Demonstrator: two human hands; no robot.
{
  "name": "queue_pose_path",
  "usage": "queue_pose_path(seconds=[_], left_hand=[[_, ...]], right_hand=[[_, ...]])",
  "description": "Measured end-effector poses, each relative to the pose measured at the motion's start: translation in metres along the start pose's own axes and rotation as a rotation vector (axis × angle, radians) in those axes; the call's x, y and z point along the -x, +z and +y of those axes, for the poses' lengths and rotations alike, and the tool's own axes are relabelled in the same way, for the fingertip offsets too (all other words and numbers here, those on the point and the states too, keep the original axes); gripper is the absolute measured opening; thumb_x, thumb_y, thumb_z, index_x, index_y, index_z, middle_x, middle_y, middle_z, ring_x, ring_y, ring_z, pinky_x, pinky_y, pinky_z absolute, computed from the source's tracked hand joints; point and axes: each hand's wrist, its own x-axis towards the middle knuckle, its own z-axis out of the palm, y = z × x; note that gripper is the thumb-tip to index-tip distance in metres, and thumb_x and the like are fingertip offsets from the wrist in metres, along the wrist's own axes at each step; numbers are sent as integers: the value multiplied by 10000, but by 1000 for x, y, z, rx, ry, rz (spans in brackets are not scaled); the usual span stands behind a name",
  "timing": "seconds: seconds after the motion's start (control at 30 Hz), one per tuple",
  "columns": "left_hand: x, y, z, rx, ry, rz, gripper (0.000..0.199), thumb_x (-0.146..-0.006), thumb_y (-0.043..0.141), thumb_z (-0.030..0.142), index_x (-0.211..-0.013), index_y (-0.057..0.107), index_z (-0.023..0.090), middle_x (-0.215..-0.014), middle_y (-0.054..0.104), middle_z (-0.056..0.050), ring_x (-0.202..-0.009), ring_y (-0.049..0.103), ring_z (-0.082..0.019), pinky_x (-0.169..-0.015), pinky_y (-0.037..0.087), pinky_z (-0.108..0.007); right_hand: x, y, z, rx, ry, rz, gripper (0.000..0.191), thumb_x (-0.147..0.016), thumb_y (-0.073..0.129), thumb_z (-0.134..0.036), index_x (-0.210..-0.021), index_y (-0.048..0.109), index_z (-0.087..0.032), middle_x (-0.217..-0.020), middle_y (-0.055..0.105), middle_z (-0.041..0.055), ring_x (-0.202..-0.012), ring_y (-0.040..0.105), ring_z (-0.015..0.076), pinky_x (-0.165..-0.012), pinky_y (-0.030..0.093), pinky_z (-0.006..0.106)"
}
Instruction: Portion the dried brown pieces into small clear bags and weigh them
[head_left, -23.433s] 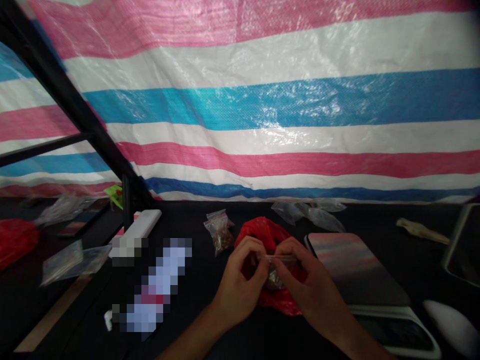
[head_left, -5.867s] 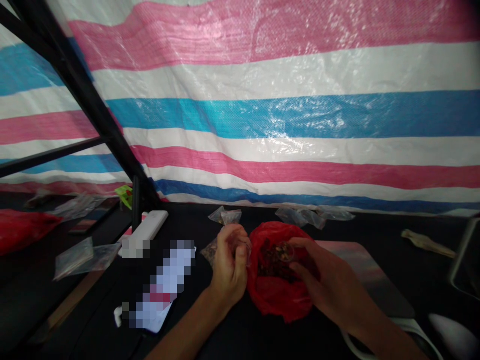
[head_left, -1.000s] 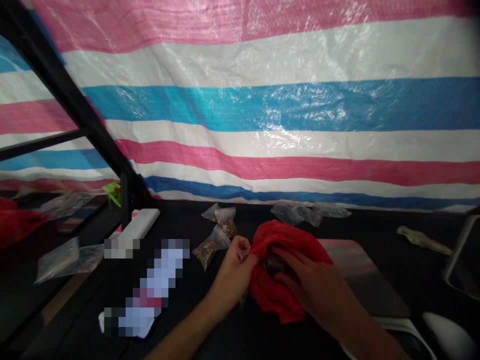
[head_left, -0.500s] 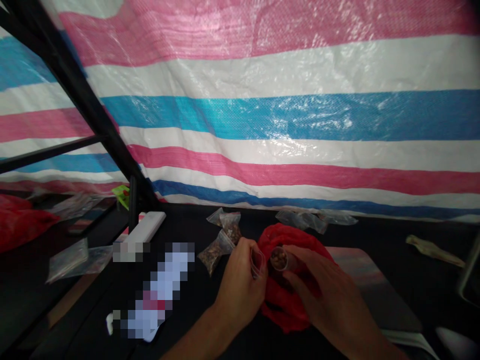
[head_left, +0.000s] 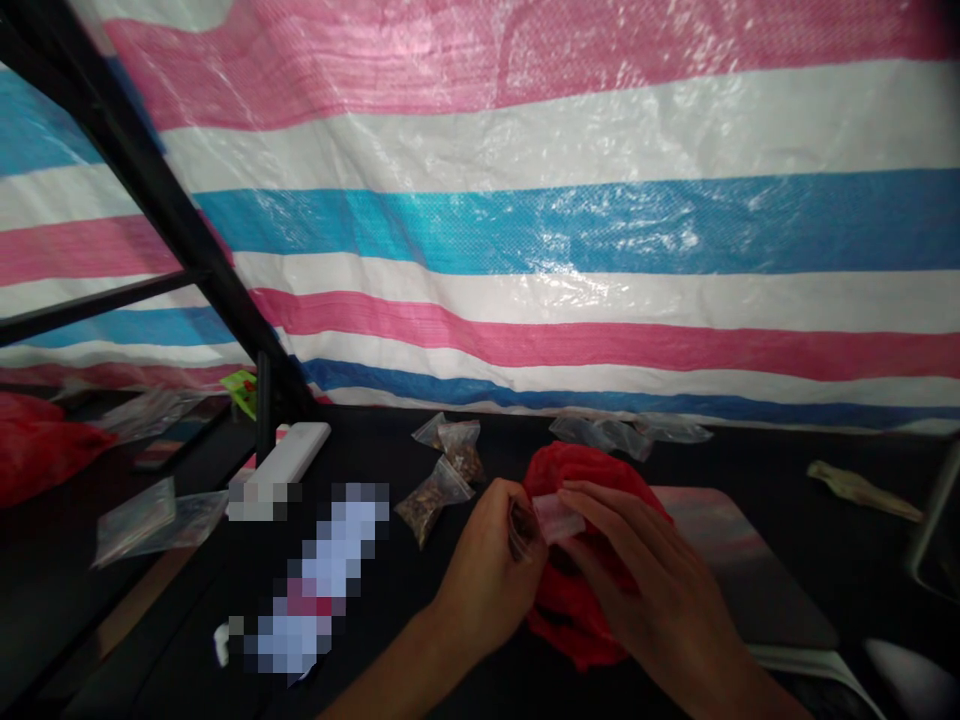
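My left hand (head_left: 487, 575) and my right hand (head_left: 645, 570) are close together in front of a crumpled red plastic bag (head_left: 592, 475). The left fingers pinch a small clear plastic bag (head_left: 521, 530) by its edge. A small translucent, pale pink plastic piece (head_left: 556, 518) sits between my right thumb and fingers, and its exact form is hard to tell. Just left of my left hand lie small zip bags of brown dried material (head_left: 433, 503).
Another filled zip bag (head_left: 461, 450) and clear bags (head_left: 600, 432) lie along the back of the black table (head_left: 465, 660). A grey-pink flat board (head_left: 750, 560) is on the right, with a blurred object (head_left: 322, 570) and white box (head_left: 281, 460) left. A striped tarpaulin (head_left: 570, 220) hangs behind.
The small clear tube with brown material at its mouth no longer shows in my right hand, which now holds the pale plastic piece. My hands have moved closer together, and the view has shifted slightly.
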Motion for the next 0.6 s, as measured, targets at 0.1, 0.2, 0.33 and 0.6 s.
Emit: queue_pose_path(seconds=[0.1, 0.2, 0.33, 0.6], left_hand=[[-1, -1, 3, 49, -3, -10, 114, -923, 578, 131, -982, 536, 219, -908, 600, 3, -790, 563, -150, -698, 432, -273], [-1, -1, 4, 21, -23, 9, 78, -956, 596, 217, -954, 518, 222, -868, 584, 11, -750, 548, -145, -666, 424, -269], [-1, -4, 4, -117, 83, 89, 149, -907, 601, 139, -930, 485, 229, -853, 561, 9, -759, 553, -159, -682, 425, -288], [0, -14, 7, -338, 435, 338, 363, -830, 610, 67, -1118, 453, 222, -997, 526, -50, -868, 535, -205, -761, 443, -350]], right_hand=[[-1, -6, 1, -112, 139, -83, 279, -991, 634, -351, -1261, 604, -285, -1182, 759, 50, -1053, 737, 239, -886, 605, 385], [-1, -13, 5, -179, 207, -192, 207, -970, 647, -351, -1168, 625, -293, -1101, 768, 37, -987, 742, 240, -834, 607, 379], [-3, -18, 14, -132, 198, -267, 203, -944, 666, -295, -1146, 645, -287, -1096, 764, 36, -1007, 725, 251, -882, 586, 415], [5, 0, 27, 1, 173, -309, 355, -938, 690, -287, -1291, 658, -313, -1191, 743, 51, -1126, 667, 294, -1000, 547, 519]])
